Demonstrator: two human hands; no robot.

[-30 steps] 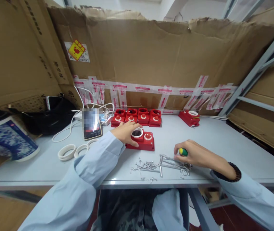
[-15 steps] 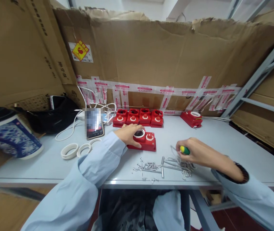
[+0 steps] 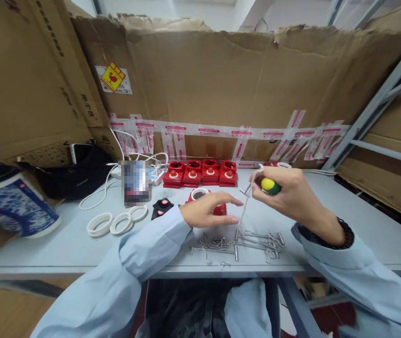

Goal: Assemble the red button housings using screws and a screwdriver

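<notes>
My right hand (image 3: 284, 190) grips a screwdriver (image 3: 270, 186) with a green and yellow handle. A pale cord (image 3: 246, 206) with a short metal rod (image 3: 245, 192) also hangs from its fingers. Beside it my left hand (image 3: 209, 210) is open, thumb and fingers spread toward the cord without closing on it. Under and behind the left hand lies a red housing (image 3: 220, 210) with a white ring (image 3: 199, 193), partly hidden. Nearer the table edge are a pile of screws (image 3: 217, 243) and several metal rods with cords (image 3: 260, 242).
Several red housings (image 3: 201, 174) stand in a row at the back; another (image 3: 274, 164) is mostly behind my right hand. White rings (image 3: 121, 224), small black parts (image 3: 162, 205), a phone (image 3: 137, 185), cables and a large cup (image 3: 17, 202) are on the left. Cardboard (image 3: 200, 80) walls the back.
My right hand has risen from the rods, lifting the corded metal rod while keeping the screwdriver. My left hand has let go of the red housing and moved right, uncovering the black parts.
</notes>
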